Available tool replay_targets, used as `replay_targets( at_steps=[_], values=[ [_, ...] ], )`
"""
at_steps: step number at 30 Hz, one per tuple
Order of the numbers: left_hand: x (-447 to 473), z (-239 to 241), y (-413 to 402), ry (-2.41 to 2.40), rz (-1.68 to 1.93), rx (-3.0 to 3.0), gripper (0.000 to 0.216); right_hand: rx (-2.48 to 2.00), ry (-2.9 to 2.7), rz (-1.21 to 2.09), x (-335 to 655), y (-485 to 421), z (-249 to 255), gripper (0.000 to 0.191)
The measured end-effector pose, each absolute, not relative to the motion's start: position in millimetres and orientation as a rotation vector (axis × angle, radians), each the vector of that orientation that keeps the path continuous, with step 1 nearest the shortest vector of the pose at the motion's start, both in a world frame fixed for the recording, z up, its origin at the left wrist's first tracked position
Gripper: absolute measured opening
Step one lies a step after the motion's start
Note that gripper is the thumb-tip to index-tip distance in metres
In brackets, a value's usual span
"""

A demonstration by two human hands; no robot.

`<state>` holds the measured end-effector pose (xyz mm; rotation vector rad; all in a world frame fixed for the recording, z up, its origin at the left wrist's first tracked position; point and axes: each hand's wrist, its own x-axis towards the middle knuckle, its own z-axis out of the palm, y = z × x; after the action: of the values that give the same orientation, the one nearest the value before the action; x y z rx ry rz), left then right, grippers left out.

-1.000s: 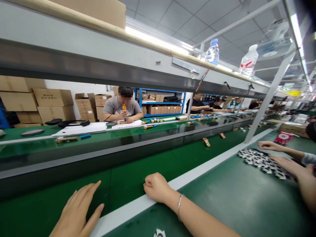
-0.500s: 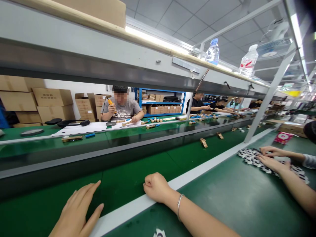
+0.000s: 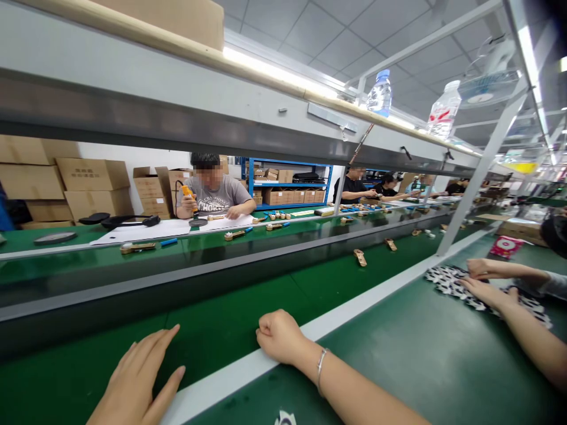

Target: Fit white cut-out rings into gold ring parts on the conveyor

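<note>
**Head view: hands idle at belt edge**

Left hand [image 3: 137, 378] lies flat on the belt [image 3: 248, 307], fingers spread wide, holding nothing. Right hand [image 3: 279, 337] is a closed fist on the white rail [image 3: 354, 304]; can't tell if anything's inside. Nearest part [image 3: 359, 257] sits well up the belt. Best approach, imo: keep hands low & relaxed, left palm clear of the part's lane.

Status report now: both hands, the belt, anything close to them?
Left hand flat on green belt, empty. Right hand fisted on white rail. Nearest wooden part far up belt.
</note>
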<state>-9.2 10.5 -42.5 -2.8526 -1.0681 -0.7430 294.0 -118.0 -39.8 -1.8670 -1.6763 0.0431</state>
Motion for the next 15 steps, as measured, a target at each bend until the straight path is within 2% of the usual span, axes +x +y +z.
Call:
replay_targets(
  at_steps=[15],
  values=[
    [-8.1,-42.7,10.4,-1.057,-0.782,-2.834,0.065,-1.897,-1.680,0.046,292.5,-118.7,-38.6,0.038]
  ],
)
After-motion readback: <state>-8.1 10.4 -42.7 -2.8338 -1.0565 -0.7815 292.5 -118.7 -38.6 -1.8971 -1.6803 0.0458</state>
